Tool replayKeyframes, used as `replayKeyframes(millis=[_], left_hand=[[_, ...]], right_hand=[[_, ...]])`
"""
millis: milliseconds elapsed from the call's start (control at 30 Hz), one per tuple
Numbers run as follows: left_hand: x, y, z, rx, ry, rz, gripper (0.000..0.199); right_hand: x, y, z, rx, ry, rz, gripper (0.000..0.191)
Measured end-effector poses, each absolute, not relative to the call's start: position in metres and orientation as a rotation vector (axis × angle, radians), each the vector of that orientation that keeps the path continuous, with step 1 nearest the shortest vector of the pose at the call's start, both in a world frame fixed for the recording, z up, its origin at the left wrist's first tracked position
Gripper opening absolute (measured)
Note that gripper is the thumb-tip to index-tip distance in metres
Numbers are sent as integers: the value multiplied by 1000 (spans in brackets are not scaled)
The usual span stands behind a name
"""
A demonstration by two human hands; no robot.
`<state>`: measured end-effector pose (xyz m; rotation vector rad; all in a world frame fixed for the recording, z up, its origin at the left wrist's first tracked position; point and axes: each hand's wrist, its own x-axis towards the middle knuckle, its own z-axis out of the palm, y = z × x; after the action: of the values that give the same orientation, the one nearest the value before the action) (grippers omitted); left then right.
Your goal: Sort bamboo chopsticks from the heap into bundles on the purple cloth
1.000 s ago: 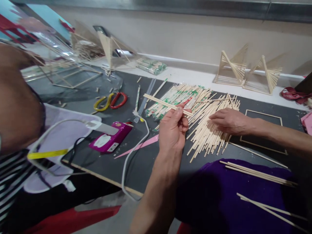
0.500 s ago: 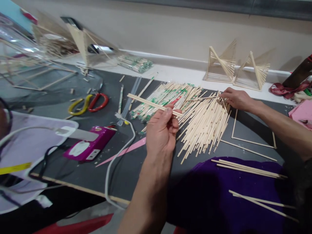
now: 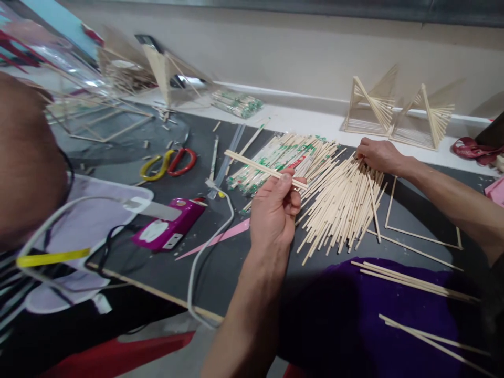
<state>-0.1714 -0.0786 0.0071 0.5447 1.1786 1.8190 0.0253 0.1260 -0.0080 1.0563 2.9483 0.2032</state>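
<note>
My left hand (image 3: pixel 275 205) is closed, pinching a few wooden chopsticks (image 3: pixel 255 167) between thumb and fingers, above the table. At the far end of a fanned pile of loose chopsticks (image 3: pixel 340 202), my right hand (image 3: pixel 378 157) has its fingers closed on chopstick ends; exactly how many is hidden. One chopstick (image 3: pixel 374 207) lies slanted across the pile's right side. Paper-wrapped chopsticks (image 3: pixel 271 157) with green print lie behind my left hand. To the right on the table is a square frame of sticks (image 3: pixel 423 236), partly under my right forearm.
Purple cloth (image 3: pixel 338 304) in front carries several chopsticks (image 3: pixel 413 281). Scissors (image 3: pixel 181 161), a purple power strip (image 3: pixel 169 223) and a grey cable (image 3: pixel 192 278) lie left. Twisted stick models (image 3: pixel 368 107) stand by the wall. Another person's arm (image 3: pixel 29 163) is at far left.
The view has swung left, bringing in another person's arm. The chopstick that pointed left from my right hand no longer shows there; one now lies slanted on the pile's right side.
</note>
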Motion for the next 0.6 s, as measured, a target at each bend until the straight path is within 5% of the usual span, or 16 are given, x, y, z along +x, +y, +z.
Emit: replayKeyframes(millis=[400, 600], left_hand=[[-173, -79, 8, 529, 1152, 1836, 13], [-170, -79, 8, 523, 1128, 1831, 13]], right_hand=[[10, 115, 0, 974, 3043, 208, 27], [-25, 99, -6, 890, 3078, 191, 40]])
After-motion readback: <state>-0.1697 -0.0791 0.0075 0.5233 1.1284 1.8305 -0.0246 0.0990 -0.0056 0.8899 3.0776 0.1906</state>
